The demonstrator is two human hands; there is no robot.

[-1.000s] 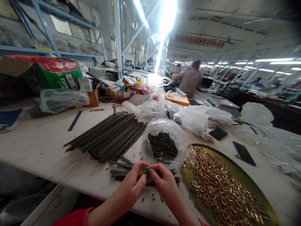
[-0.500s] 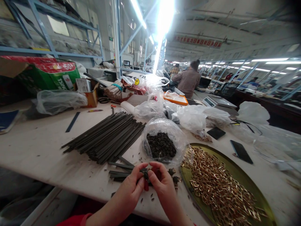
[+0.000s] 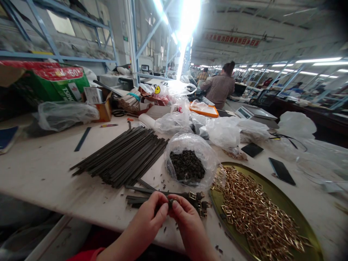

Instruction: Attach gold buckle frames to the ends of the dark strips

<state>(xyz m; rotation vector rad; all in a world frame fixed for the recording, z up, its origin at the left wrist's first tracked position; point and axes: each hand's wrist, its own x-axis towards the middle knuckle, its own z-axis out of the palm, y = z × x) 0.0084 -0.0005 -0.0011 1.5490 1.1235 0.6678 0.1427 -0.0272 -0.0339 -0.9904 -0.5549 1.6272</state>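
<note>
Closely, the left hand [image 3: 152,214] and the right hand [image 3: 187,217] meet near the front edge of the table [image 3: 49,170], thumbs and forefingers pinched on one small dark piece [image 3: 170,203]. The fingers hide most of it, so its shape cannot be told. It sits in front of a bunch of dark straps [image 3: 136,200] lying across the tabletop. At least three gold-coloured buckles [image 3: 192,195] show at the right end of that bunch; the hands cover part of it, so the full number is unclear.

Just behind stands one clear plastic bag [image 3: 210,156] of dark loops [image 3: 187,168], too many to count. Close by on the right, one round tray [image 3: 285,204] carries a heap of gold-coloured frames [image 3: 252,214], likewise past counting. To the left lies one pile of long dark strips [image 3: 122,156], overlapping too much to number; beyond it are one separate strip [image 3: 82,139] and one pen [image 3: 109,125]. Farther right are one phone [image 3: 281,171] and one black square [image 3: 252,149]. Bulging plastic bags [image 3: 223,132] crowd the space behind the loops, with one orange-rimmed tray [image 3: 203,113] past them. One cardboard box [image 3: 105,107] stands at the far left beside one green and red package [image 3: 54,81]. One co-worker [image 3: 220,88] is beyond the table.
</note>
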